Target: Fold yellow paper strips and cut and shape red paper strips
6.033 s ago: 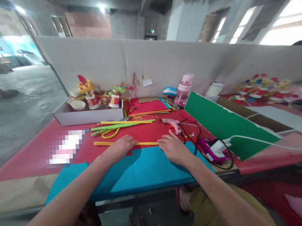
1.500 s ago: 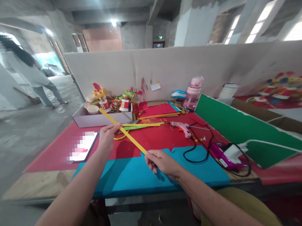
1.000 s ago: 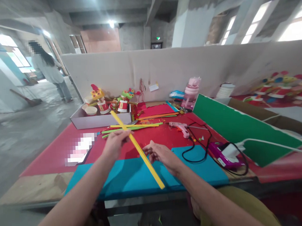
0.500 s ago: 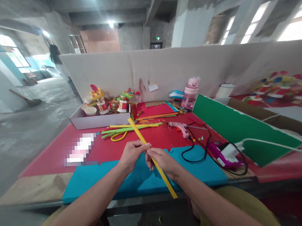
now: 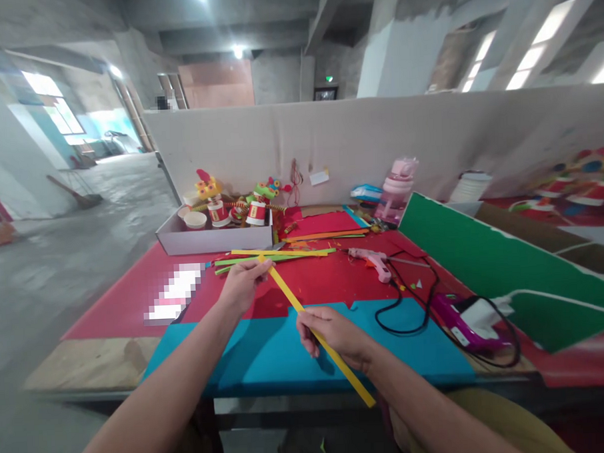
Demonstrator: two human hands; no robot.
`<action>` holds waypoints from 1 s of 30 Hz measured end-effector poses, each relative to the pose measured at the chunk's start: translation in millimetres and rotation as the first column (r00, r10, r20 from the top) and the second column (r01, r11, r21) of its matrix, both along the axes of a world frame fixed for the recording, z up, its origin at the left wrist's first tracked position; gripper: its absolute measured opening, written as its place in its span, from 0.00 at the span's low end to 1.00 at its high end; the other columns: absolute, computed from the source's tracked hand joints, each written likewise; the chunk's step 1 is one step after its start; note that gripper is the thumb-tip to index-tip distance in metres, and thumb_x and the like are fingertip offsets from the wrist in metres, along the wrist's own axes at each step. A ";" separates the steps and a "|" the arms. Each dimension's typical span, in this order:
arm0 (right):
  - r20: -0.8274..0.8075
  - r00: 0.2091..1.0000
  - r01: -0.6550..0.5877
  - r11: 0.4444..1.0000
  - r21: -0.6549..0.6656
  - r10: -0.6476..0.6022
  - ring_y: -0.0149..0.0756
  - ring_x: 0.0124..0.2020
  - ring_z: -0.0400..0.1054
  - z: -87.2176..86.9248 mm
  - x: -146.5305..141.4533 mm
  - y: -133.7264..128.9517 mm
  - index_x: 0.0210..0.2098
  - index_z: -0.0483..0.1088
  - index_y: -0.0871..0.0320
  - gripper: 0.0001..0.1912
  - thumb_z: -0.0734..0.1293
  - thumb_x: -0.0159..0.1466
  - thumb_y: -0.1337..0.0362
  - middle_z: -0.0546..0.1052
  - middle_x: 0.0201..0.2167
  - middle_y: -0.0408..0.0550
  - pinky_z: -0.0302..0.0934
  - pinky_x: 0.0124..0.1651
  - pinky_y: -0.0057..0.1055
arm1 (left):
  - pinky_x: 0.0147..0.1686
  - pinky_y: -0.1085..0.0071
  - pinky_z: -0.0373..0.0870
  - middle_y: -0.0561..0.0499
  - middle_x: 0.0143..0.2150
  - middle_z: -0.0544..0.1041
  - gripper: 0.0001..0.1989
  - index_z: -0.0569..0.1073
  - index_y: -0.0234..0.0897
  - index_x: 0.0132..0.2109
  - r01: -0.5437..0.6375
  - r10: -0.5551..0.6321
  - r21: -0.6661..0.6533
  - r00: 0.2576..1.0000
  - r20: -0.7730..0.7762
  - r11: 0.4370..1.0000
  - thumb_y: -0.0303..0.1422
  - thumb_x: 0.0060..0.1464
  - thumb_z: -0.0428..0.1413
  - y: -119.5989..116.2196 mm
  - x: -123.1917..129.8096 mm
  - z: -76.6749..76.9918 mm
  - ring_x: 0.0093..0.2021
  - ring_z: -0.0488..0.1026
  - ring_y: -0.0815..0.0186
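A long flat yellow strip (image 5: 287, 295) slants between my hands above the table's near part. My left hand (image 5: 245, 280) pinches it close to its far end. Around its middle my right hand (image 5: 331, 332) is closed, and the near end sticks out past the table's front edge. Beyond the left hand, more yellow and green strips (image 5: 303, 254) lie across one another on the red sheet (image 5: 225, 300). A blue sheet (image 5: 247, 356) lies under both hands.
A pink glue gun (image 5: 373, 260) with a black cord rests at right, near a purple power block (image 5: 461, 326) and a green board (image 5: 484, 272). At back left, a white box (image 5: 212, 241) holds paper cups and cup figures. A pink bottle (image 5: 397, 182) stands behind.
My left hand has slid up and away to the strip's far end, apart from my right hand. The view has shifted slightly leftward.
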State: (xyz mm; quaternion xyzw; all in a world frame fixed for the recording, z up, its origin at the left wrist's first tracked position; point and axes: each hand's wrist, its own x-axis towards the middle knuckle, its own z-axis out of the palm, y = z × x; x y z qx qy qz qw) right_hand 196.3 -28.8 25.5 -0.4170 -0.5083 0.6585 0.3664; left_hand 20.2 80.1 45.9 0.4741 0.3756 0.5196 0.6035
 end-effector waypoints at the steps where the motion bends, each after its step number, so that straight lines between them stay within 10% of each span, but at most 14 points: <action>1: 0.001 1.000 -0.002 1.000 -0.003 0.002 0.25 0.16 0.61 -0.1 -0.1 0.0 0.23 0.63 0.59 0.20 0.63 0.60 0.49 0.69 0.15 0.41 0.55 0.22 0.24 | 0.26 0.75 0.58 0.53 0.19 0.69 0.14 0.74 0.32 0.21 -0.004 0.004 0.007 1.000 0.004 1.000 0.37 0.38 0.68 2.3 -2.1 -0.6 0.23 0.63 0.74; 12: 0.002 0.999 -0.053 0.999 -0.012 0.053 0.26 0.17 0.61 7.3 6.0 -5.9 0.23 0.64 0.59 0.20 0.63 0.61 0.50 0.69 0.16 0.42 0.56 0.23 0.24 | 0.24 0.76 0.59 0.54 0.20 0.68 0.16 0.75 0.29 0.24 -0.201 0.197 0.045 0.978 0.066 0.979 0.39 0.37 0.68 26.6 -32.9 5.8 0.22 0.63 0.75; 19: -0.147 0.989 0.002 1.000 0.020 0.001 0.27 0.18 0.63 3.4 0.1 -4.3 0.25 0.64 0.59 0.21 0.63 0.61 0.48 0.71 0.17 0.43 0.56 0.25 0.25 | 0.24 0.76 0.61 0.51 0.26 0.72 0.20 0.79 0.31 0.39 0.359 -0.362 -0.061 0.932 -0.034 0.931 0.44 0.45 0.64 -8.6 -11.6 13.5 0.23 0.65 0.74; 23: -0.108 0.992 -0.059 0.998 -0.006 0.058 0.30 0.22 0.68 6.1 0.6 -5.0 0.31 0.69 0.61 0.20 0.64 0.61 0.47 0.76 0.24 0.48 0.61 0.30 0.29 | 0.22 0.76 0.57 0.54 0.19 0.67 0.16 0.80 0.30 0.33 0.412 -0.417 -0.066 0.900 -0.123 0.909 0.41 0.46 0.64 -34.3 13.3 7.9 0.20 0.62 0.75; 30: -0.161 0.876 0.482 0.845 0.230 -0.455 0.34 0.33 0.68 17.3 22.7 12.3 0.36 0.75 0.58 0.18 0.69 0.56 0.49 0.76 0.33 0.48 0.62 0.38 0.31 | 0.18 0.76 0.52 0.55 0.13 0.63 0.18 0.79 0.29 0.27 0.407 -0.417 -0.090 0.878 -0.235 0.909 0.44 0.43 0.64 -57.6 36.2 3.3 0.16 0.57 0.76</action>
